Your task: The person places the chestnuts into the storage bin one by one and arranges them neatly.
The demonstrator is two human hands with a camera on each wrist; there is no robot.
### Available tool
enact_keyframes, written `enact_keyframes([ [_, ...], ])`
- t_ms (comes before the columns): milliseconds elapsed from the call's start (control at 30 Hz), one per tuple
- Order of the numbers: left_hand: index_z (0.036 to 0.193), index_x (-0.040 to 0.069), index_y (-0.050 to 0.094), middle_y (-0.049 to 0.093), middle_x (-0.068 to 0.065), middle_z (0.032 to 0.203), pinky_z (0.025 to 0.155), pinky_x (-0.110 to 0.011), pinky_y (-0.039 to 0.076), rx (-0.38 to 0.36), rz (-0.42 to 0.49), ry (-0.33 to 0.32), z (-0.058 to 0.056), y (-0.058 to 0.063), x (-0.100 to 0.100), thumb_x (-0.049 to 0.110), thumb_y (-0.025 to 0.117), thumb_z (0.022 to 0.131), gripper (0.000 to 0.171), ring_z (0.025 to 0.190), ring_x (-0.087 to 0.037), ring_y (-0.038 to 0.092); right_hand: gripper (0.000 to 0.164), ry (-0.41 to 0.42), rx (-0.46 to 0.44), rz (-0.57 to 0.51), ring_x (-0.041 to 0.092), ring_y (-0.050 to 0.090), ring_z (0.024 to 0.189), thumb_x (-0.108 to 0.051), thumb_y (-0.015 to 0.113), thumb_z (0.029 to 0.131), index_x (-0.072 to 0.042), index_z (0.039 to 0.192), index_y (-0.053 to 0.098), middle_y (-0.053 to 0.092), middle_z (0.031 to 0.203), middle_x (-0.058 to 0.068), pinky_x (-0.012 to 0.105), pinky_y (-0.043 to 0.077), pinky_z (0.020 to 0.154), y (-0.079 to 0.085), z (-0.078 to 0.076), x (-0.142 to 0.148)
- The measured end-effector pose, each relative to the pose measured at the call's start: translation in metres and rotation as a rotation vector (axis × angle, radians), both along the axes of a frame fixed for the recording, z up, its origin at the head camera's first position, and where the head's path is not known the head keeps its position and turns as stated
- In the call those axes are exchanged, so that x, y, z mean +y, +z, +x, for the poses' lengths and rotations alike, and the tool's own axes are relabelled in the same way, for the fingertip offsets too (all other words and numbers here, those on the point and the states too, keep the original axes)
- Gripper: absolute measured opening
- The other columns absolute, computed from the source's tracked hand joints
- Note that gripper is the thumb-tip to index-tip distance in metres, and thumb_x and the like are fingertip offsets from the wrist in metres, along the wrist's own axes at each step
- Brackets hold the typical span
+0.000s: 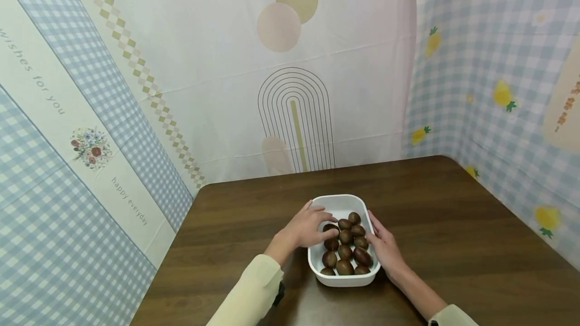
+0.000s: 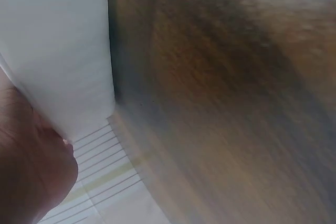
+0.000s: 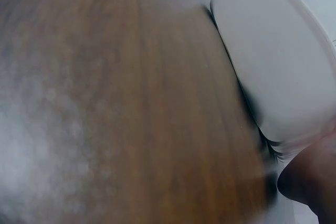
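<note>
A white rectangular dish (image 1: 343, 280) with rounded corners holds several glossy brown chestnuts (image 1: 346, 237), mostly in its near and middle parts. My left hand (image 1: 305, 226) reaches over the dish's left rim, fingers loosely spread, with thumb and index finger on either side of a chestnut (image 1: 330, 227). At the right side, my right hand (image 1: 386, 248) holds the dish, thumb at the rim and fingers along the outer wall. The left wrist view has the dish's white wall (image 2: 58, 51) beside the left palm; the right wrist view catches its opposite wall (image 3: 273, 61).
The dish sits on a dark brown wooden table (image 1: 244, 225). Behind the table hangs a pale patterned cloth (image 1: 217, 89), with blue checked cloth (image 1: 489, 54) at both sides. A dark band (image 1: 279, 294) shows at the left cuff.
</note>
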State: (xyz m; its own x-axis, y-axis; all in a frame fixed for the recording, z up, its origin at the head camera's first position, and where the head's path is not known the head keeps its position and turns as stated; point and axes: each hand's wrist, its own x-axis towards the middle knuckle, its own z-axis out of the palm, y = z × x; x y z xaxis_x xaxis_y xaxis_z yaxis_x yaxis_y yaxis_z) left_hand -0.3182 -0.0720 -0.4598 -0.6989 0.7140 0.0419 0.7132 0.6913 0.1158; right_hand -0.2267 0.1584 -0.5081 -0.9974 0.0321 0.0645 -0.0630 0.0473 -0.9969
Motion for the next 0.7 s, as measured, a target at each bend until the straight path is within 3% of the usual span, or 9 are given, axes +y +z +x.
enact_keyframes([
  [200, 0.142, 0.025, 0.069, 0.061, 0.002, 0.151, 0.13, -0.054, 0.017, 0.016, 0.038, -0.024, 0.008, -0.002, -0.005, 0.057, 0.053, 0.108, 0.05, 0.154, -0.023, 0.039, 0.07, 0.01, -0.02, -0.031, 0.035, 0.032, 0.153, 0.005, 0.043, 0.105, -0.008, 0.17, 0.021, 0.024, 0.172, 0.018, 0.004, 0.038, 0.095, -0.001, -0.002, 0.002],
  [500, 0.146, 0.019, 0.066, 0.052, -0.008, 0.16, 0.13, -0.049, 0.02, 0.001, 0.097, -0.081, 0.029, -0.004, -0.023, 0.053, 0.052, 0.109, 0.052, 0.158, -0.029, 0.031, 0.069, -0.025, -0.013, 0.072, 0.035, 0.023, 0.157, 0.002, 0.047, 0.103, -0.005, 0.168, 0.025, 0.024, 0.171, 0.022, 0.022, 0.027, 0.118, -0.001, -0.004, 0.007],
  [700, 0.15, 0.015, 0.061, 0.043, -0.014, 0.166, 0.128, -0.051, 0.026, 0.03, 0.144, -0.13, 0.05, -0.008, -0.038, 0.048, 0.054, 0.109, 0.054, 0.159, -0.033, 0.028, 0.067, -0.002, 0.002, 0.073, 0.033, 0.024, 0.156, 0.0, 0.047, 0.105, -0.002, 0.168, 0.024, 0.025, 0.171, 0.021, 0.005, 0.029, 0.103, -0.002, -0.006, 0.01],
])
